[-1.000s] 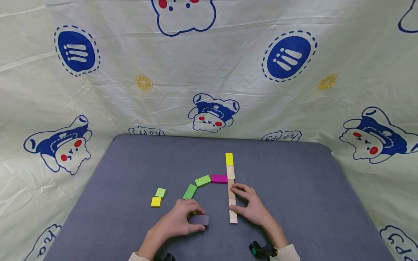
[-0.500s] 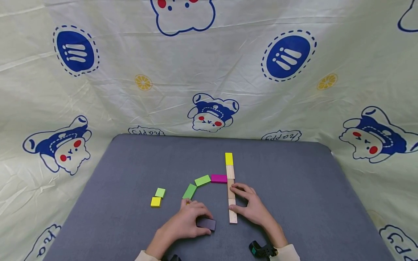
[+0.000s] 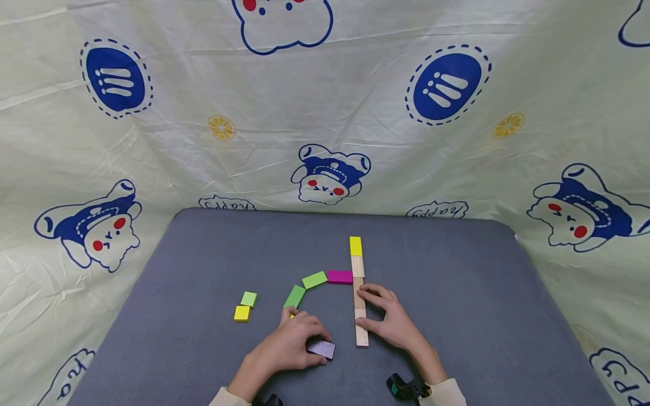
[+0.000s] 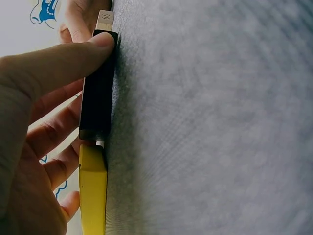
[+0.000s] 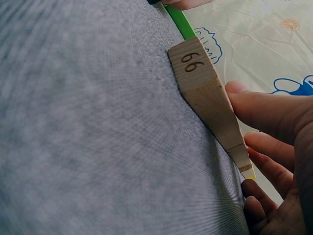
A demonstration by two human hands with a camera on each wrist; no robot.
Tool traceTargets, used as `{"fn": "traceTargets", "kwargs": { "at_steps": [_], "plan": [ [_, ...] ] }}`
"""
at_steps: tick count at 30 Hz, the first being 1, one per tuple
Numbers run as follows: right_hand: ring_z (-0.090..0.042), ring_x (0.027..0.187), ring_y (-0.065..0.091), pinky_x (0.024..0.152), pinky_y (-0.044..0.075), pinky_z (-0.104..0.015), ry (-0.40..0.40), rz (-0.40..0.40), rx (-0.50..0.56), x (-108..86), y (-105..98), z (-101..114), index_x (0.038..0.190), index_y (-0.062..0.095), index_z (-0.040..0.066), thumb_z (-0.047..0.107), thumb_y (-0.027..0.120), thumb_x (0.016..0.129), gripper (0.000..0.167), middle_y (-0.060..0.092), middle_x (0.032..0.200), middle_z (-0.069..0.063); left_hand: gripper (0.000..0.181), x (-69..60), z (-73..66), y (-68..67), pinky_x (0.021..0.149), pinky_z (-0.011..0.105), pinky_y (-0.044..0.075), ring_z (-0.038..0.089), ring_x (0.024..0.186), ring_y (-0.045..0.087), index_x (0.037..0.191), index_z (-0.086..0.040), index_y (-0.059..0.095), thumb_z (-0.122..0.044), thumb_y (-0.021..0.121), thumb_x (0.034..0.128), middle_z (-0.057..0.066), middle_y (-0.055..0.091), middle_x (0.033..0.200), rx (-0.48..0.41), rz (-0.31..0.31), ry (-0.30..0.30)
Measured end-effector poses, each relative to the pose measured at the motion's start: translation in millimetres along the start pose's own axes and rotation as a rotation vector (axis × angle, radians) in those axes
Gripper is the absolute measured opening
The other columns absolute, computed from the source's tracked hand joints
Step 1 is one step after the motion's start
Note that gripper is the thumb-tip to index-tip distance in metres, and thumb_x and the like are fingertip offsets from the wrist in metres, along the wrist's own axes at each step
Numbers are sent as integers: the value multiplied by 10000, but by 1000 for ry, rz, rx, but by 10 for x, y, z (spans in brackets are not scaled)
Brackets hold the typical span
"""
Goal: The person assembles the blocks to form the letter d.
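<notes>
My left hand (image 3: 297, 341) pinches a purple-grey wooden block (image 3: 321, 349) between thumb and fingers; this block looks almost black in the left wrist view (image 4: 98, 98). Just behind it, partly covered by that hand, lies a yellow block (image 4: 93, 191). From there two green blocks (image 3: 294, 296) and a magenta block (image 3: 339, 277) curve up to a straight row of plain wooden blocks (image 3: 361, 336) tipped by a yellow one (image 3: 355, 246). My right hand (image 3: 391, 320) rests its thumb and fingertips along the row's right side. The nearest row block (image 5: 200, 68) is marked 66.
Apart at the left lie a light green block (image 3: 249, 299) and a yellow block (image 3: 242, 314), corners touching. All sit on a grey cloth-covered table (image 3: 447, 270). A printed curtain (image 3: 325, 101) hangs behind and at both sides.
My left hand has shifted right and slightly nearer with the purple-grey block, which has turned a little and now shows a lighter top face. The right hand stays in place.
</notes>
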State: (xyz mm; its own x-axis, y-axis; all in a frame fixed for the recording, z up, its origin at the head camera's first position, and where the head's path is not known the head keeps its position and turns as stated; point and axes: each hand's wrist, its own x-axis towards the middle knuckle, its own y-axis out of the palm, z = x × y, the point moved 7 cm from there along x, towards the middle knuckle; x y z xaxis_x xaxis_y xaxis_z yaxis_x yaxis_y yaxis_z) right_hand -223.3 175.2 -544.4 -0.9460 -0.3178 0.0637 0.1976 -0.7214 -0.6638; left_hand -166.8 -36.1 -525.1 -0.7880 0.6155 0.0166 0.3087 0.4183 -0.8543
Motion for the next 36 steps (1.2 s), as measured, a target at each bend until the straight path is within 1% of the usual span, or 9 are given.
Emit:
{"fn": "traceTargets", "kwargs": {
  "at_steps": [5,16,24,27,31,33,36],
  "plan": [
    [-354,1372,452,1108,367,-645,-15,-3,1,-3,-6,15,1392,660,117,366,856,831,644,568,1463,-51,278,8,9,2,994,521,294,2,983,562,1064,-312,772,-380,872,814,-212,673,1008,-2,22,-11],
    [-344,1363,456,1100,378,-638,-20,-2,4,-8,-16,31,1393,660,119,348,858,837,633,570,1460,-44,283,-10,-3,-7,1000,521,300,5,981,569,1063,-303,773,-389,871,812,-201,681,1016,23,18,-6],
    [-344,1357,461,1096,385,-634,-27,-9,0,-11,-21,46,1387,664,115,328,861,833,625,574,1457,-48,281,-7,-2,-8,1002,524,301,5,994,564,1068,-314,769,-394,865,817,-210,673,1025,18,25,-6],
    [-344,1357,461,1097,384,-636,-26,-9,0,-10,-22,43,1387,664,116,332,861,832,628,574,1457,-48,312,-16,-13,-35,1005,509,306,18,1000,558,1081,-315,763,-420,869,807,-197,670,1034,13,-7,15],
    [-346,1360,460,1098,382,-640,-22,-10,-1,-8,-21,35,1387,664,118,340,862,830,631,573,1460,-49,362,-66,0,-143,1007,486,331,50,1054,555,1115,-300,751,-443,864,803,-156,667,1077,-20,-77,31],
    [-347,1361,459,1099,380,-641,-18,-9,-1,-7,-19,29,1387,664,118,341,863,828,634,572,1462,-51,362,-111,42,-214,1001,461,357,54,1082,548,1129,-286,749,-432,853,815,-149,661,1099,-44,-109,15],
    [-342,1362,457,1099,380,-640,-12,-7,-2,-7,-16,23,1390,662,120,347,864,827,640,568,1468,-50,329,-199,138,-323,984,416,415,61,1087,549,1124,-259,756,-373,849,830,-142,660,1113,-76,-169,-10]
  ]
}}
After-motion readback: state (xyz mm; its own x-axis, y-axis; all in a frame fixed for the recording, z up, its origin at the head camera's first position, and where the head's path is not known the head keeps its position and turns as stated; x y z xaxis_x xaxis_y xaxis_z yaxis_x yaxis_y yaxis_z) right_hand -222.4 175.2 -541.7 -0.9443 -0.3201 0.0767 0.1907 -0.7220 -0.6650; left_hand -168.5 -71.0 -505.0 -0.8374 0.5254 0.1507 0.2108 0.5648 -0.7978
